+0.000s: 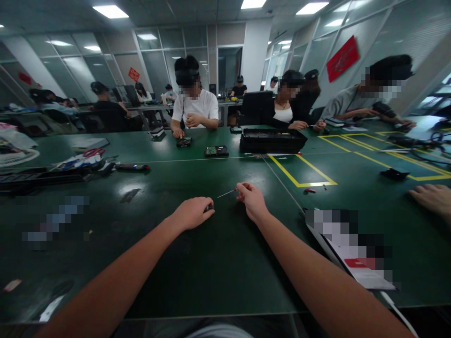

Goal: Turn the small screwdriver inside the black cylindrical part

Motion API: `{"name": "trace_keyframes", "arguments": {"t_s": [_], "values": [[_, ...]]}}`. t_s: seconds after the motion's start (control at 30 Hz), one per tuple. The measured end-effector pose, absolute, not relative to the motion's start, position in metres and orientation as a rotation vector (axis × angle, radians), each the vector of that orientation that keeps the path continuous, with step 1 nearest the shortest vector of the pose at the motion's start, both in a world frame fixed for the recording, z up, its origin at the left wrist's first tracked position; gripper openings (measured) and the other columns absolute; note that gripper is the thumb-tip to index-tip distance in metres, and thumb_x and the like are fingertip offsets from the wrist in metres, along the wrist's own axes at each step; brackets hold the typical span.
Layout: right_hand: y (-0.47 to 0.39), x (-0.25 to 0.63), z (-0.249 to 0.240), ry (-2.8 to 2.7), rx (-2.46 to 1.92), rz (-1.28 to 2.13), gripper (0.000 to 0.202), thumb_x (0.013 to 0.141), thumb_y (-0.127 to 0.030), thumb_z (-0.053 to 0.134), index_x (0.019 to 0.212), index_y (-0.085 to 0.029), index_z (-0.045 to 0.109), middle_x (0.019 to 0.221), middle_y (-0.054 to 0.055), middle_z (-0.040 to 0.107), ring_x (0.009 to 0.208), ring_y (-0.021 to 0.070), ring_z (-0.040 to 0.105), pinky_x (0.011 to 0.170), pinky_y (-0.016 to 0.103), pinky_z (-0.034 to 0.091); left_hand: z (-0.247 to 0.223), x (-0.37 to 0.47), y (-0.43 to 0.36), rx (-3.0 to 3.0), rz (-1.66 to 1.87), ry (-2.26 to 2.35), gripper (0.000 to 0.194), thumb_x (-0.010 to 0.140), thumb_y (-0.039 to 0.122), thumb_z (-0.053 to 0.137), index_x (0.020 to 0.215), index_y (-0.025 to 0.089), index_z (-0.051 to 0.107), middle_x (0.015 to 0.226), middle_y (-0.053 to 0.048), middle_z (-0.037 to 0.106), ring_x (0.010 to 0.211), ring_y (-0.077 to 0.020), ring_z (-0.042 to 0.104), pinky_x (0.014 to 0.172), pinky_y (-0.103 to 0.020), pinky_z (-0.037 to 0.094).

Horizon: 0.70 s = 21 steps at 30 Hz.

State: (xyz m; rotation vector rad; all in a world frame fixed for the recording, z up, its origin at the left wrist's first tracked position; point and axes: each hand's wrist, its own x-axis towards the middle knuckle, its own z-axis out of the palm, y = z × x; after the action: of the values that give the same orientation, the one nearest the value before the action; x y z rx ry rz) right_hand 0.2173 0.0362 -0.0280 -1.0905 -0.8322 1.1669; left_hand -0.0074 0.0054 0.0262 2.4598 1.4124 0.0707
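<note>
Tabletop [197,272] — dark green, objects mostly around the edges. From my remote seat I see a black tray [273,146] on the far side and a circuit-board unit [216,150] just left of it. Yellow tape [317,184] marks an outline nearer on the right, with a small red piece [310,191] beside it. A pen-like tool [132,167] lies off to the left; a paper stack [357,264] sits by my right forearm, and a co-worker's hand [431,199] rests beyond it.

My left hand [193,212] is curled low over a small dark object [209,207], partly hidden — fingers closed around it. My right hand [251,199] pinches a thin rod [226,193] between thumb and fingertips, its tip near that object, slightly apart.
</note>
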Motion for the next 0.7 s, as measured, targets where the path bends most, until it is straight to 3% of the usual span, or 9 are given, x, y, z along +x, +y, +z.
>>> {"name": "trace_keyframes", "arguments": {"t_s": [0.2, 0.4, 0.5, 0.7], "values": [[0.034, 0.219, -0.026, -0.858, -1.085, 1.189, 0.033, 0.065, -0.047, 0.083, 0.079, -0.021, 0.068, 0.067, -0.002, 0.057, 0.058, 0.0121, 0.047, 0.061, 0.031, 0.046, 0.033, -0.050, -0.003, 2.084, 0.363, 1.408, 0.037, 0.092, 0.048, 0.057, 0.118, 0.024, 0.066, 0.119, -0.008, 0.067, 0.104, -0.0251, 0.063, 0.089, -0.038, 0.048], [0.036, 0.219, -0.026, -0.863, -1.083, 1.179, 0.035, 0.065, -0.049, 0.084, 0.078, -0.022, 0.066, 0.065, -0.003, 0.056, 0.057, 0.0120, 0.047, 0.060, 0.032, 0.046, 0.042, -0.100, -0.029, 1.599, 0.741, 1.442, 0.047, 0.089, 0.045, 0.058, 0.130, 0.022, 0.062, 0.099, -0.006, 0.066, 0.075, -0.0183, 0.057, 0.063, -0.029, 0.043], [0.035, 0.218, -0.026, -0.867, -1.080, 1.177, 0.036, 0.064, -0.049, 0.084, 0.078, -0.022, 0.066, 0.065, -0.003, 0.056, 0.057, 0.0121, 0.047, 0.060, 0.032, 0.046, 0.044, -0.127, -0.047, 1.235, 1.061, 1.467, 0.033, 0.088, 0.037, 0.056, 0.113, 0.017, 0.065, 0.087, -0.004, 0.062, 0.069, -0.0162, 0.053, 0.055, -0.025, 0.039], [0.034, 0.217, -0.025, -0.863, -1.074, 1.188, 0.039, 0.062, -0.050, 0.085, 0.078, -0.022, 0.066, 0.065, -0.003, 0.056, 0.057, 0.0112, 0.046, 0.060, 0.031, 0.045, 0.050, -0.195, -0.083, 0.636, 1.618, 1.551, 0.006, 0.085, 0.022, 0.053, 0.087, 0.018, 0.057, 0.077, 0.000, 0.053, 0.061, -0.0133, 0.048, 0.051, -0.021, 0.038]]}}
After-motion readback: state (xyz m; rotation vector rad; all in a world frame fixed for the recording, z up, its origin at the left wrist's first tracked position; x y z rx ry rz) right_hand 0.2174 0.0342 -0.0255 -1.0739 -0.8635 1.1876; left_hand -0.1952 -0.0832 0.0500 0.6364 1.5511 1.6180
